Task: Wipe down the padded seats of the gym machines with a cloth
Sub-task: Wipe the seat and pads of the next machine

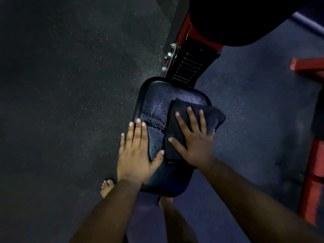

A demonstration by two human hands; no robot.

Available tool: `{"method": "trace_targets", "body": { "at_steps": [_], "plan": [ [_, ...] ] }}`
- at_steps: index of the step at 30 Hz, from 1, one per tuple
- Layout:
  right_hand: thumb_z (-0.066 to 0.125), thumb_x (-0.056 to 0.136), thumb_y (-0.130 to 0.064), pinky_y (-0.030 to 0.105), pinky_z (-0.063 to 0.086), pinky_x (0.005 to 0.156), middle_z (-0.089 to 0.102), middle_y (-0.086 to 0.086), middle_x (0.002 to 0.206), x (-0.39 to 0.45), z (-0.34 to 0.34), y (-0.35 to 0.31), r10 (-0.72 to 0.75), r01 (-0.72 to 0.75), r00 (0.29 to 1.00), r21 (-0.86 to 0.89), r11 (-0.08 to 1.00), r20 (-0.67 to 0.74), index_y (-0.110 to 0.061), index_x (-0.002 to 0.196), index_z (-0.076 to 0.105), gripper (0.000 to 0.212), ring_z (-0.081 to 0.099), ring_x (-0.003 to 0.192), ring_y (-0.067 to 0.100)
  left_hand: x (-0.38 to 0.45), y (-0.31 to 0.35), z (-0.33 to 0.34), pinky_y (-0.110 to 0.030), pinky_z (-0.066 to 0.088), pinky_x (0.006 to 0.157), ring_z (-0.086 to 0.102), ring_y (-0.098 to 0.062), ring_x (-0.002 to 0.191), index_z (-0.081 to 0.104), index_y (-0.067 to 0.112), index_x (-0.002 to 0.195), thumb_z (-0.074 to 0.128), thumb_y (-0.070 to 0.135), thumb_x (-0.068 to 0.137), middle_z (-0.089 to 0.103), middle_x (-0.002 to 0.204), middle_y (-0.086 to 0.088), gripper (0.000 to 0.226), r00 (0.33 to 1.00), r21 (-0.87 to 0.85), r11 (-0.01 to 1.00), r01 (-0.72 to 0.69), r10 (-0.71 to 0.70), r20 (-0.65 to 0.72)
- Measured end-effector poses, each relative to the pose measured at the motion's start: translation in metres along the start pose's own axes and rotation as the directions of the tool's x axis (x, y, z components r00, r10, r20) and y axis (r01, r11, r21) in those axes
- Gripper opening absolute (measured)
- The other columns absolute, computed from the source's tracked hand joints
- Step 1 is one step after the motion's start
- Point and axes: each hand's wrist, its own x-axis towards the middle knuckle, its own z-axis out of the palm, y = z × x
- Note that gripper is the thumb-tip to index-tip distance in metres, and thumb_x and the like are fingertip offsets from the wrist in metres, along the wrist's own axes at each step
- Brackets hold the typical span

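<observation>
Flat-fingered, the right hand [194, 139] presses the cloth [189, 127] overhanging the seat's [154, 109] right edge; left hand [135, 151] lies flat along its left edge.

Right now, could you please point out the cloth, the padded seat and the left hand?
cloth [177, 120]: head view, folded top surface.
padded seat [154, 102]: head view, wet bare upholstery.
left hand [135, 153]: head view, back of hand.

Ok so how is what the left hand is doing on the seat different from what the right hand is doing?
The left hand rests bare on the padded seat, at its left edge, while the right hand presses on the dark folded cloth, on the seat's right side. The left hand's fingers lie close together; the right hand's are spread wide. Both hands lie flat, palms down, fingers straight.
</observation>
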Motion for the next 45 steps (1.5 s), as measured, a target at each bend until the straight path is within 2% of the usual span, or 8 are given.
{"method": "trace_targets", "body": {
  "at_steps": [7,14,18,22,29,36,42,45],
  "plan": [
    [0.025,0.096,-0.077,0.086,0.012,0.105,0.003,-0.012,0.171,0.109,-0.032,-0.009,0.119,-0.111,0.986,0.071,0.991,-0.114,-0.057,0.156,0.007,0.066,0.003,0.157,0.028,0.002,0.000,0.002,-0.053,0.011,0.128,-0.009,-0.025,0.159,0.001,0.008,0.164,0.023,0.071,0.096,-0.008,0.172,-0.008,0.095,1.000,0.014,1.000,0.010,-0.010,-0.006],
    [0.030,0.096,-0.074,0.082,0.018,0.107,-0.003,-0.007,0.173,-0.054,0.032,-0.032,0.020,-0.020,0.997,-0.001,1.000,-0.079,-0.049,0.160,0.003,0.075,-0.001,0.159,0.026,-0.002,0.000,-0.002,-0.055,0.014,0.127,-0.011,-0.022,0.159,0.000,0.010,0.164,0.011,0.074,0.097,-0.010,0.172,-0.006,0.093,1.000,-0.041,0.999,0.001,-0.001,-0.003],
    [0.021,0.100,-0.072,0.090,0.004,0.102,-0.010,-0.011,0.171,0.045,-0.005,-0.015,-0.054,0.052,0.995,-0.018,0.998,-0.087,-0.053,0.158,-0.003,0.066,-0.011,0.158,0.024,-0.001,0.000,0.001,-0.054,0.014,0.127,-0.010,-0.022,0.159,0.002,0.011,0.164,0.014,0.070,0.099,-0.008,0.173,-0.005,0.089,0.999,-0.075,0.997,-0.011,0.008,-0.042],
    [0.022,0.100,-0.070,0.085,0.004,0.107,0.008,-0.008,0.172,0.126,-0.033,-0.023,0.114,-0.107,0.984,0.059,0.992,-0.138,-0.047,0.160,0.010,0.065,0.008,0.158,0.025,-0.001,0.000,0.004,-0.051,0.011,0.128,-0.011,-0.020,0.159,0.001,0.011,0.164,0.019,0.068,0.099,-0.008,0.173,-0.005,0.088,0.999,-0.069,0.997,-0.017,0.013,-0.051],
    [0.027,0.098,-0.074,0.079,0.001,0.113,-0.006,-0.010,0.172,-0.001,0.009,-0.012,-0.139,0.134,0.989,-0.073,0.988,-0.058,-0.048,0.161,0.002,0.072,-0.008,0.159,0.021,-0.001,-0.001,-0.002,-0.057,0.019,0.126,-0.009,-0.023,0.159,0.004,0.010,0.164,0.013,0.069,0.099,-0.008,0.173,-0.006,0.088,1.000,-0.088,0.996,-0.007,0.006,-0.011],
    [0.023,0.097,-0.075,0.081,0.007,0.111,0.014,-0.006,0.171,0.129,-0.034,-0.033,0.003,-0.007,0.994,-0.040,0.999,-0.113,-0.049,0.159,0.005,0.069,0.013,0.157,0.028,-0.001,-0.001,0.002,-0.053,0.015,0.127,-0.010,-0.022,0.159,0.003,0.011,0.164,0.021,0.066,0.098,-0.007,0.173,-0.005,0.088,1.000,-0.073,0.997,-0.010,0.008,-0.023],
    [0.023,0.099,-0.071,0.076,0.001,0.116,-0.009,-0.006,0.172,0.009,0.009,-0.044,-0.144,0.136,0.987,-0.103,0.985,-0.071,-0.043,0.162,-0.002,0.073,-0.010,0.158,0.027,-0.001,-0.001,-0.002,-0.055,0.014,0.127,-0.015,-0.020,0.158,-0.003,0.012,0.163,0.009,0.073,0.097,-0.014,0.172,-0.005,0.091,1.000,-0.116,0.993,-0.015,0.016,0.003],
    [0.022,0.100,-0.071,0.079,-0.002,0.113,-0.010,-0.008,0.172,0.052,-0.003,-0.048,-0.184,0.176,0.981,-0.112,0.978,-0.063,-0.045,0.161,-0.004,0.071,-0.013,0.158,0.027,-0.002,-0.004,0.000,-0.052,0.011,0.128,-0.015,-0.017,0.158,-0.009,0.014,0.162,0.009,0.074,0.097,-0.016,0.171,-0.004,0.091,0.999,-0.226,0.974,-0.029,0.021,-0.041]
  ]
}}
